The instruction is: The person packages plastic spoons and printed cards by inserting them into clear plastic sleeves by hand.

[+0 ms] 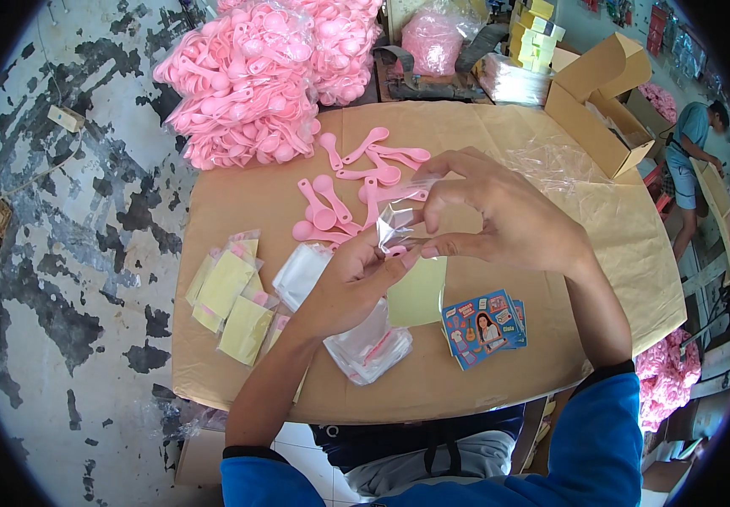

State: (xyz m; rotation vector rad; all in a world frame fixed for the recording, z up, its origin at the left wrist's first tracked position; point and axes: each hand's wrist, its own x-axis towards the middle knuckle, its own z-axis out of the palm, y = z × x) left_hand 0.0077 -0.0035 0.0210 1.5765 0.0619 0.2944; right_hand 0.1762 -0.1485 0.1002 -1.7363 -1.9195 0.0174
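My left hand (350,287) is closed on a small clear plastic bag (393,221), held above the middle of the table. A bit of pink plastic (395,251) shows at its fingertips, probably a spoon's handle end, mostly hidden. My right hand (504,211) curls at the bag's right side, thumb and forefinger drawn together at its edge. Beneath lie pale yellow cards (416,294) and a stack of clear bags (369,351). Several loose pink measuring spoons (318,209) are scattered beyond my hands. Right of the yellow cards sits a small stack of blue printed cards (482,328).
Bagged yellow cards (228,283) overlap at the left. Large sacks of pink spoons (242,84) stand at the far left edge. An open cardboard box (593,127) is at the far right, near crumpled clear film (551,160). Another person (690,152) stands beyond the table.
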